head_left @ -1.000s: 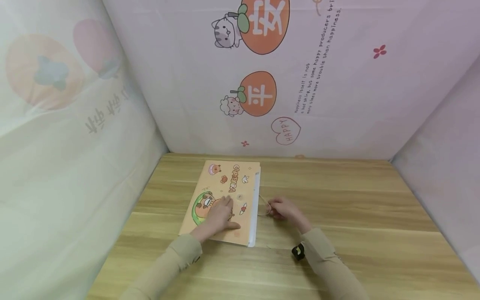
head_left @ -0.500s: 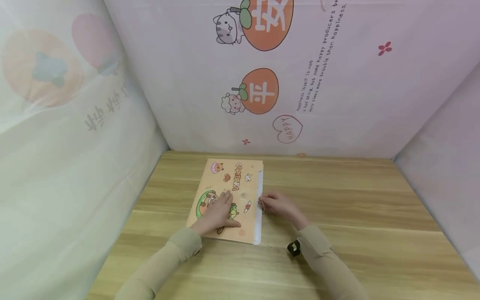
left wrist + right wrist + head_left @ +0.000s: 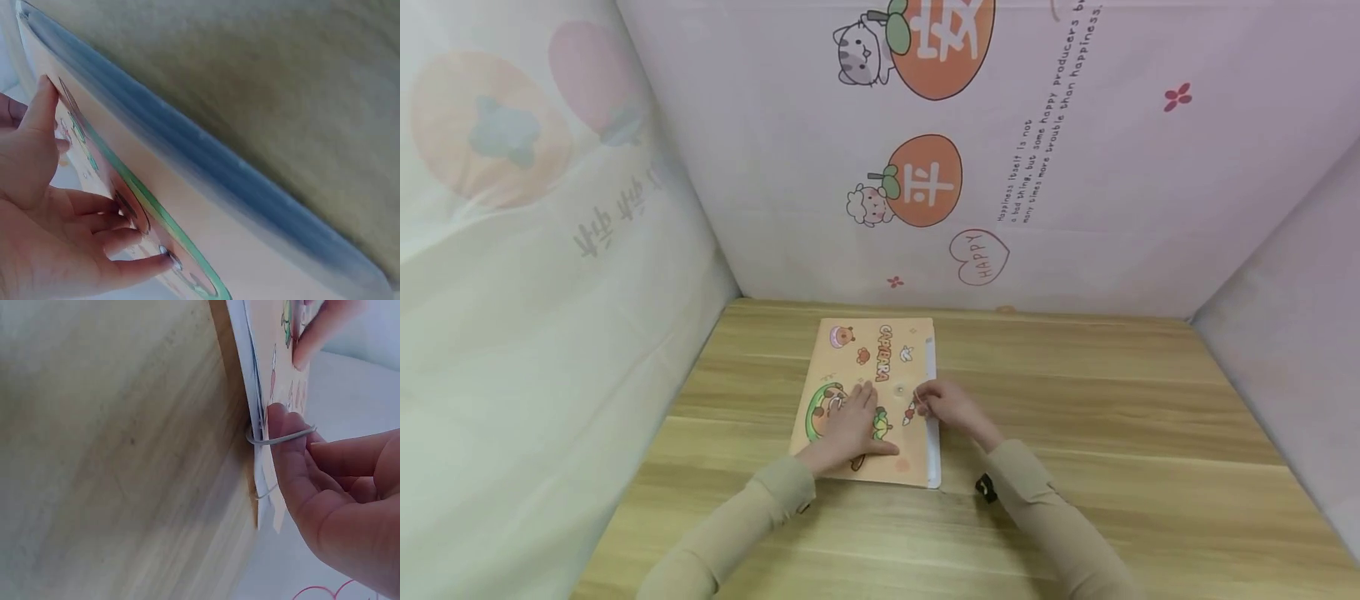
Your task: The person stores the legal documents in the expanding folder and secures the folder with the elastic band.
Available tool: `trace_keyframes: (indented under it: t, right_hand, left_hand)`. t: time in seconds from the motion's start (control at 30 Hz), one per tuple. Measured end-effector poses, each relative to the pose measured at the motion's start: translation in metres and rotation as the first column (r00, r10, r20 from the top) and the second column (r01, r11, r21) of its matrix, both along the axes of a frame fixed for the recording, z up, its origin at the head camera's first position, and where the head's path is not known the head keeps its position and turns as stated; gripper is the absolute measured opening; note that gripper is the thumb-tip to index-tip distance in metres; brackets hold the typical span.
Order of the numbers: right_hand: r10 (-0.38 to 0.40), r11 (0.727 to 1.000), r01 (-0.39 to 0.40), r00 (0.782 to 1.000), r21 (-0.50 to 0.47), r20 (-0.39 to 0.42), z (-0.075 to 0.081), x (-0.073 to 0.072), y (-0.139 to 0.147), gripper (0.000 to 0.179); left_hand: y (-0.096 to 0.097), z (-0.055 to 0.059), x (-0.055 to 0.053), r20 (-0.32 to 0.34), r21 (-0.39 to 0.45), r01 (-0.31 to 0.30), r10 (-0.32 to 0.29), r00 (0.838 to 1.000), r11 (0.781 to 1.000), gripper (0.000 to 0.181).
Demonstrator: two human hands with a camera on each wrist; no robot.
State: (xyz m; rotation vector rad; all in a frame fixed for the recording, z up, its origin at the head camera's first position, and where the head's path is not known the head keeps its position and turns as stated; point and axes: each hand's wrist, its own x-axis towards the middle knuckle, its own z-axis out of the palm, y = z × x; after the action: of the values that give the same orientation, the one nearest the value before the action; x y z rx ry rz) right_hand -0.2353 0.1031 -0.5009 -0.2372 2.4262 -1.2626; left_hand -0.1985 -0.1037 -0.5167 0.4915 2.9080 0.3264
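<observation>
A peach cartoon-covered folder (image 3: 835,367) marked CAPYBARA lies on the table, white edges showing along its right side. My left hand (image 3: 848,423) rests on the cover with its fingers spread; in the left wrist view the fingertips (image 3: 164,259) touch the printed picture. My right hand (image 3: 951,407) is at the folder's right edge, fingertips over the cover. In the right wrist view, a thin pale elastic cord (image 3: 290,435) loops from the folder's edge over its fingers, which pinch it. A small round button (image 3: 899,389) sits on the cover just left of those fingertips.
The wooden table (image 3: 1097,400) meets a printed cloth wall (image 3: 1075,267) behind the folder. Pale cloth walls stand at left and right. Beside the right sleeve (image 3: 1022,471) is a small black object (image 3: 986,488).
My right hand has moved left with the cord, from beside the folder to over its cover. The folder's near end has shifted right with my left hand on it. The view has shifted slightly.
</observation>
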Motion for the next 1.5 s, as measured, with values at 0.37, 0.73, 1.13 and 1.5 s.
trace_keyframes:
  t: [0.37, 0.73, 1.13, 1.5]
  right_hand:
    - [0.023, 0.994, -0.010, 0.992, 0.106, -0.124, -0.003, -0.002, -0.003, 0.026]
    - [0.052, 0.988, -0.017, 0.972, 0.154, -0.228, -0.010, -0.013, -0.011, 0.021]
    - [0.214, 0.938, -0.080, 0.900, 0.338, -0.380, -0.012, -0.029, -0.030, 0.009]
    - [0.412, 0.847, -0.204, 0.835, 0.491, -0.365, 0.001, -0.046, -0.045, 0.005]
  left_hand:
    - [-0.045, 0.005, -0.029, -0.003, 0.027, 0.262, -0.262, 0.965, 0.965, 0.113]
    - [-0.059, -0.001, -0.040, 0.021, 0.006, 0.336, -0.336, 0.942, 0.942, 0.112]
    - [-0.051, 0.002, -0.034, 0.007, -0.008, 0.358, -0.358, 0.934, 0.934, 0.111]
    - [-0.053, -0.001, -0.041, 0.000, -0.002, 0.349, -0.349, 0.937, 0.937, 0.111]
